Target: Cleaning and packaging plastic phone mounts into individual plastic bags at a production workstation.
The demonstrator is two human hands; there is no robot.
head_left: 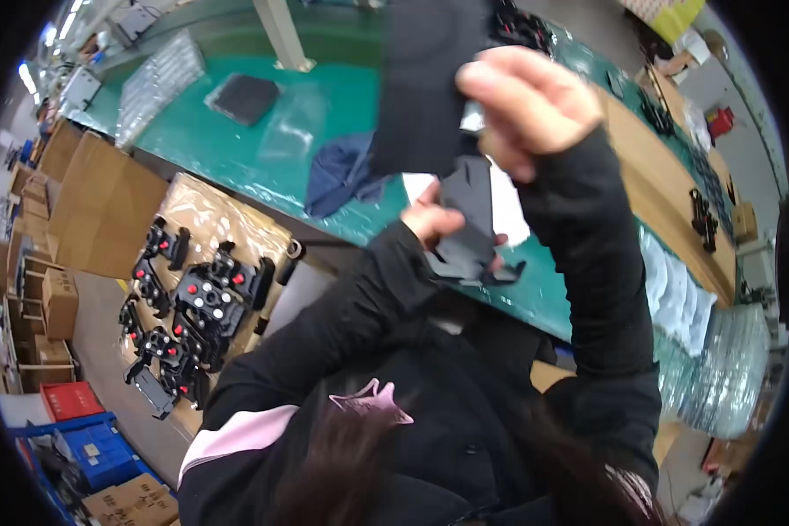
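1. Clock is from view centre. Black panel (419,96) at 12, up in the air; grey bracket (470,203) between 1 and 2, closer in, over the near edge of the green table (210,140).
2. Right hand (535,105): fingers curled, thumb and fingers pinched on the panel's 3 o'clock edge. Far-side grip hidden.
3. Left hand (434,217): partly closed on the bracket, thumb across its 9 o'clock side, fingertips showing on the other side, so likely cradled from beneath.
4. Panel: flat, matte, straight-edged, motion-blurred. Probably light; it hangs straight, but can't tell stiff sheet from soft pad. Edge pinch looks right; keep off the face in case it marks.
5. Bracket: smooth dark grey, angular, hooked black end at about 4 o'clock on it. Reads as rigid moulded plastic, fairly light, maybe slick. Hold by the body; the hook may snag or snap.
6. Blue cloth (342,175) at 11: soft, crumpled. Table cover: glossy, wrinkled film.
7. Black assemblies (206,298) between 8 and 9: chunky, red and white round details, on film-covered cardboard (223,210).
8. White wrapped parts (675,289) at 3: puffy, loose wrap.
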